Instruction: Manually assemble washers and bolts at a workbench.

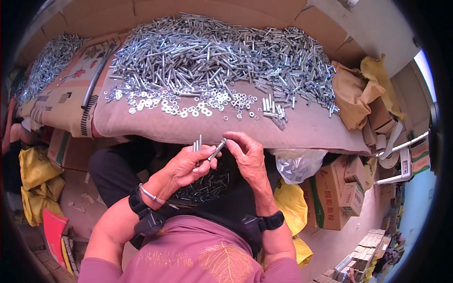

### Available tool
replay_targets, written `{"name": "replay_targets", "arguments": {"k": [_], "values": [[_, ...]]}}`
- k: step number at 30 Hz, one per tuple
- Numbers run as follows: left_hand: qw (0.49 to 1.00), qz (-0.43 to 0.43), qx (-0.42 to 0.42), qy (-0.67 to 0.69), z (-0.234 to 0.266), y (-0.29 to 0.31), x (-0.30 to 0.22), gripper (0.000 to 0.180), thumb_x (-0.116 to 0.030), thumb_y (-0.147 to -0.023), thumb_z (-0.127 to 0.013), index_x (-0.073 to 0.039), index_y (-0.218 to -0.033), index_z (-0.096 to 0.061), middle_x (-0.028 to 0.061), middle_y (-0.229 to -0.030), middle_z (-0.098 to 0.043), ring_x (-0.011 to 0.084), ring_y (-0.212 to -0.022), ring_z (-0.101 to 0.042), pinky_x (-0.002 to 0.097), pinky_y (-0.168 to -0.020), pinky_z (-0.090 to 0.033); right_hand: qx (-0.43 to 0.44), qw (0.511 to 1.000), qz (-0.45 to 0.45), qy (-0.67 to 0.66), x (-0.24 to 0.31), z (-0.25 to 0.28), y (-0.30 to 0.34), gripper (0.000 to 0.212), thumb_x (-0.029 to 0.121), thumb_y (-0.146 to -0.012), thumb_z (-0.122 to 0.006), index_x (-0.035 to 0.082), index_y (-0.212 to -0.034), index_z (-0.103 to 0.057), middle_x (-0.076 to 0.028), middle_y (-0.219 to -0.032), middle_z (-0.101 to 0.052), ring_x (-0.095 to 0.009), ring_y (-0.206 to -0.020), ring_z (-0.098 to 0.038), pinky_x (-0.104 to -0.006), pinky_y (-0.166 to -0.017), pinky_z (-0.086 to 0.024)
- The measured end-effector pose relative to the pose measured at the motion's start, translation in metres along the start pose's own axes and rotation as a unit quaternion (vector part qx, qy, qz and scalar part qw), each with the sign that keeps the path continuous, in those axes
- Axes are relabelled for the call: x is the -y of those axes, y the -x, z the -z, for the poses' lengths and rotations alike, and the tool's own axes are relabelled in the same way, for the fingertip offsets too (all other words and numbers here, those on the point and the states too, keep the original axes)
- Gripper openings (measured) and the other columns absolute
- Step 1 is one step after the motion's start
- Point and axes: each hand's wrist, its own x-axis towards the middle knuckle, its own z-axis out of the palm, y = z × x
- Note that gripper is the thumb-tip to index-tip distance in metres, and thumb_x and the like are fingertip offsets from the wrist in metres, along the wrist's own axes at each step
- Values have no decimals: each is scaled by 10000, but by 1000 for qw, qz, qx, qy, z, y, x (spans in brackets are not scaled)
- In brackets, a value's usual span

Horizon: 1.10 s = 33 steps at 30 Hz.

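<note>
My left hand (pixel 185 165) is closed around several silver metal bolts (pixel 197 143), a few of which stick up past the fingers. Between its thumb and fingers another bolt (pixel 217 149) is held at a slant. The thumb and forefinger of my right hand (pixel 248 158) pinch the upper end of this same bolt; any small part in that pinch is hidden. Just beyond my hands, flat washers (pixel 184 114) and small nuts or rings (pixel 242 101) lie loose on the padded pinkish surface (pixel 160 128). Below my hands, a heap of dark metal pieces (pixel 203 188) lies at my lap.
A large heap of bolts and sleeves (pixel 203 56) covers the far side, backed by cardboard. At left, a metal bar (pixel 96 78) lies on patterned cloth near another heap (pixel 52 61). A plastic bag (pixel 298 165) and cartons (pixel 332 193) are at right. Another person's arm shows far left.
</note>
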Motion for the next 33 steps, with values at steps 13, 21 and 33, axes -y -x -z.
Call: {"name": "replay_targets", "arguments": {"k": [13,21,33], "values": [[999,-13,35,12,-3,9,7,240,-192,-906,-577,45,-939,-584,97,-679,-616,76,-406,-467,171,-367,-324,86,969,-22,-231,-18,5,4,242,139,-895,-584,-19,-1078,-581,-126,-1002,-648,-155,-932,-608,-291,-864,-466],[921,-211,-105,-312,-13,15,15,182,-150,-896,-582,25,-937,-614,28,-639,-578,61,-450,-524,188,-381,-352,49,988,-47,-140,-21,0,6,201,142,-891,-598,-30,-993,-584,-59,-857,-649,-108,-793,-608,-235,-723,-489],[828,-358,-156,-402,-10,18,21,161,-121,-904,-568,25,-938,-627,-3,-618,-552,54,-481,-499,204,-429,-382,-33,984,-55,-164,-23,-64,-11,372,335,-939,-511,-26,-994,-579,-55,-787,-610,-84,-695,-534,-238,-602,-441]]}}
